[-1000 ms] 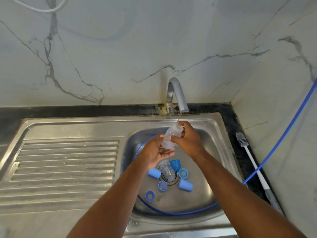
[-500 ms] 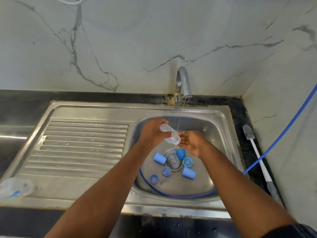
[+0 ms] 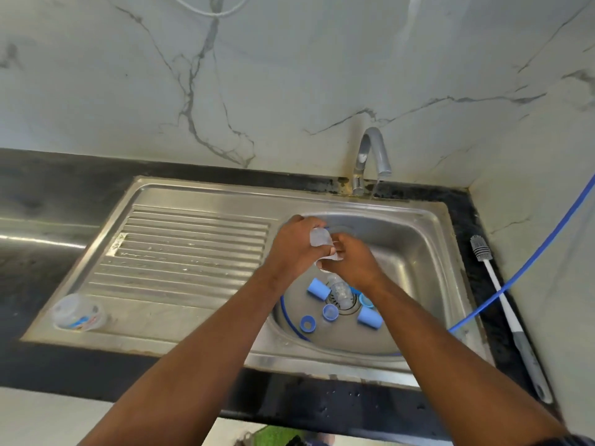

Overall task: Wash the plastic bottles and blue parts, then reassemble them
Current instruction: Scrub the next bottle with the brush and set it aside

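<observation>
1. My left hand (image 3: pixel 294 249) grips the clear plastic bottle (image 3: pixel 319 239), fingers curled round its upper end.
2. My right hand (image 3: pixel 354 263) meets it from the right, fingers pinching the bottle's lower end.
3. Just beneath both hands, a second clear bottle (image 3: pixel 338 289) lies on the drain of the sink (image 3: pixel 418 268).
4. Around it lie blue parts: a cylinder (image 3: pixel 317 288) below my left hand, another cylinder (image 3: pixel 369 317), a cap (image 3: pixel 330 312) and a ring (image 3: pixel 307 324).
5. Beyond my right hand, the faucet (image 3: pixel 370 152) runs a thin stream.
6. Well right of my right hand lies a brush (image 3: pixel 502 300), crossed by a blue hose (image 3: pixel 531 259).
7. Well left of my left hand, a clear container (image 3: pixel 77 312) sits on the drainboard.
</observation>
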